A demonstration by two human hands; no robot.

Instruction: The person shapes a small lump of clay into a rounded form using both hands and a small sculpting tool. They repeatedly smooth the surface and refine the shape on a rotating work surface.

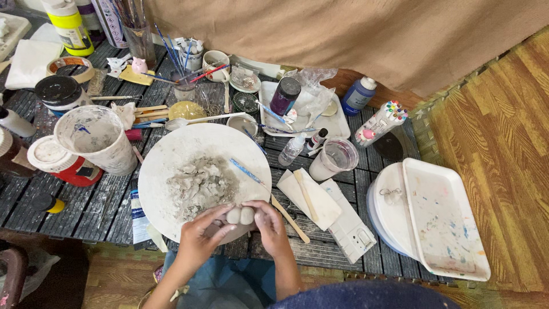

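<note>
Both hands meet over the near edge of a round white board (171, 154) that carries a heap of grey clay scraps (200, 186). My left hand (201, 234) and my right hand (267, 224) pinch a small pale grey clay lump (240, 215) between their fingertips. The lump looks like two rounded bumps side by side. A blue-handled brush (246, 170) lies on the board just beyond the lump, and a wooden stick (290, 220) lies to the right of my right hand.
A dark slatted low table (86, 212) holds a paint-stained cup (97, 137), a clear measuring jug (334, 157), jars, brushes, bottles and a tape roll. White trays (452, 229) sit at the right edge. Brown cloth hangs behind; wood floor at right.
</note>
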